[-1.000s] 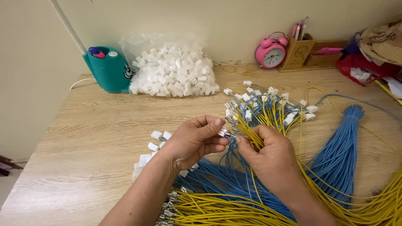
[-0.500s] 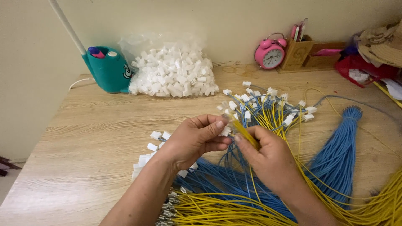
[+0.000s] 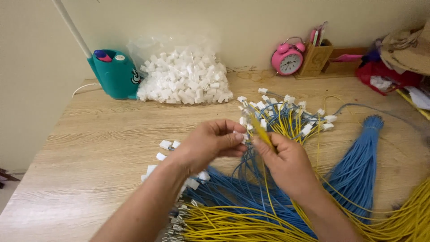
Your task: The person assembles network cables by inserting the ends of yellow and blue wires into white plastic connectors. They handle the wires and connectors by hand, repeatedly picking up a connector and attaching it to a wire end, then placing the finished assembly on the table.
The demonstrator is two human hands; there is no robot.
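My left hand [image 3: 210, 145] pinches a small white plastic connector [image 3: 239, 135] between thumb and fingers. My right hand [image 3: 286, 159] grips a yellow wire [image 3: 260, 130] whose end meets the connector. Both hands hover above the wooden table [image 3: 89, 148], over a spread of blue wires [image 3: 237, 192] and yellow wires [image 3: 224, 224]. Just beyond the hands lies a fan of wires fitted with white connectors [image 3: 286, 112]. A few loose white connectors [image 3: 166, 144] lie left of my left hand.
A clear bag of white connectors [image 3: 183, 80] sits at the back beside a teal lamp base [image 3: 114, 74]. A pink alarm clock [image 3: 286, 58], a wooden pen holder [image 3: 316, 56] and red items [image 3: 385, 76] line the back right. A blue wire bundle [image 3: 358, 166] lies at right.
The hands have risen slightly and drawn together, and the yellow wire's end now meets the connector. The view has shifted a little.
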